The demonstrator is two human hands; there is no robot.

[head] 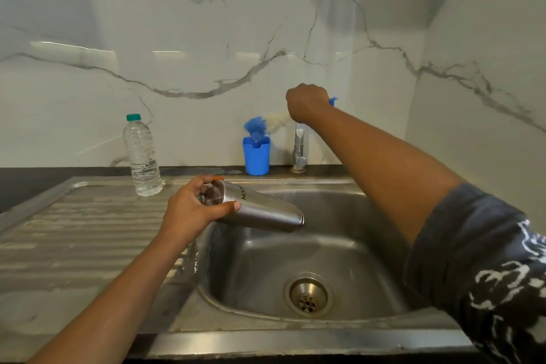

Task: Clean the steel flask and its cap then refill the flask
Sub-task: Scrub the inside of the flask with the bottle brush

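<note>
My left hand [192, 210] grips the steel flask [263, 211] by its base end and holds it tilted, almost lying flat, over the sink basin [348, 245]. The flask's narrow neck points to the right. A small orange bit [219, 178] shows at my left fingertips; I cannot tell what it is. My right hand [307, 102] is raised near the wall above the tap [299, 145], fingers curled round the blue handle [333, 100] of a bottle brush. The brush's blue and white bristles [267, 122] are blurred, just above a blue holder cup [256, 156].
A clear plastic water bottle [141, 156] with a green cap stands at the back of the ribbed drainboard [74, 233] on the left. The drain [308, 295] lies at the bottom of the basin. A marble wall runs behind and to the right.
</note>
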